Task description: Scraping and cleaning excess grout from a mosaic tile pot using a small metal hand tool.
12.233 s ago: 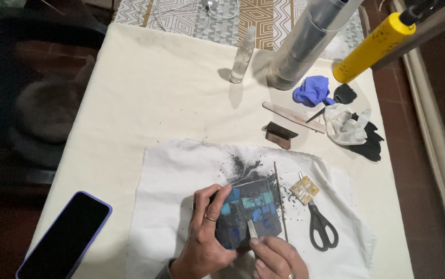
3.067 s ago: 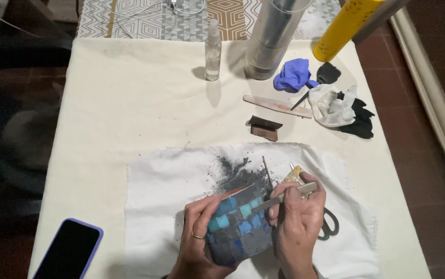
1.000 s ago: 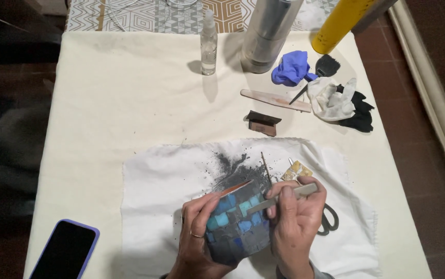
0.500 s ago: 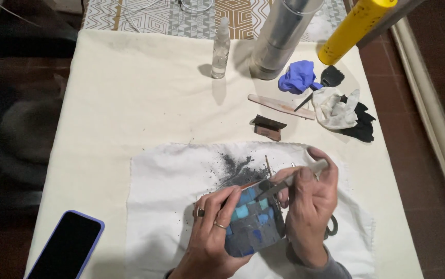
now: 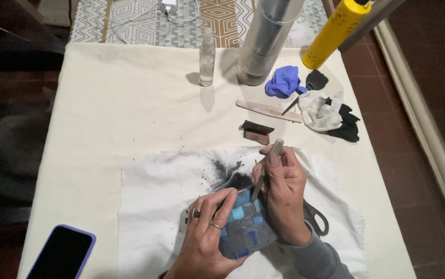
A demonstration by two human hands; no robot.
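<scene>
A: Where is the mosaic piece (image 5: 244, 227)?

B: On the white cloth (image 5: 155, 206), low centre of the table (image 5: 114, 103). Blue and grey tiles, tilted up in the left hand (image 5: 207, 235), whose fingers wrap its left edge; 2 rings are visible.

A: The right hand (image 5: 284, 194)?

B: Closed round a slim grey tool (image 5: 266, 168), tip down on the tiles' upper edge. Black powder (image 5: 222, 168) lies just above.

A: Surroundings?

B: Scissors (image 5: 318, 219) partly under the right wrist. Phone (image 5: 62, 253) at lower left, well apart. Spray bottle (image 5: 207, 57), grey cylinder (image 5: 266, 41), yellow can (image 5: 333, 33), blue glove (image 5: 283, 81) along the far edge.
</scene>
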